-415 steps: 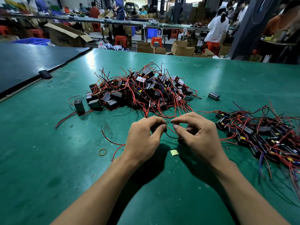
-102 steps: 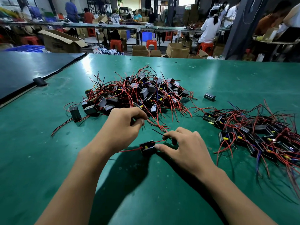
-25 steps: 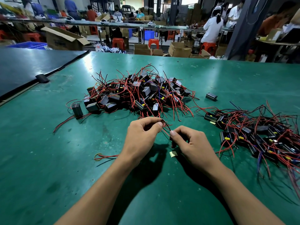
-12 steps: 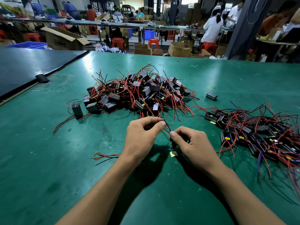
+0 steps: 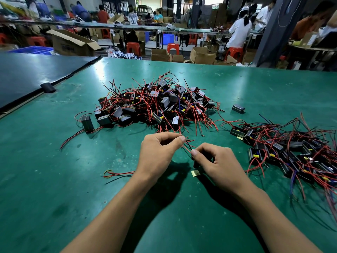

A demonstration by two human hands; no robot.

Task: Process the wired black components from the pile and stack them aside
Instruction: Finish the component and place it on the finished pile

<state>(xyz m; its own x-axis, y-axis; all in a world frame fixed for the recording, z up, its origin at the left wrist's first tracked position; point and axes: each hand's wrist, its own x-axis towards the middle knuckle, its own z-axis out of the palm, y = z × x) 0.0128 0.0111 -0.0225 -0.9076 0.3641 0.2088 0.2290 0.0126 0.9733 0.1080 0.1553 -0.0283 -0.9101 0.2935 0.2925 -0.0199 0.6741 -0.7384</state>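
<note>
Pinches thin red and black wires (image 5: 187, 146) between curled fingertips of left hand (image 5: 158, 154) and right hand (image 5: 218, 165), low over green table (image 5: 54, 179). Holds them just before tangled pile (image 5: 160, 103) of wired black components, second heap (image 5: 291, 152) spread at right.
</note>
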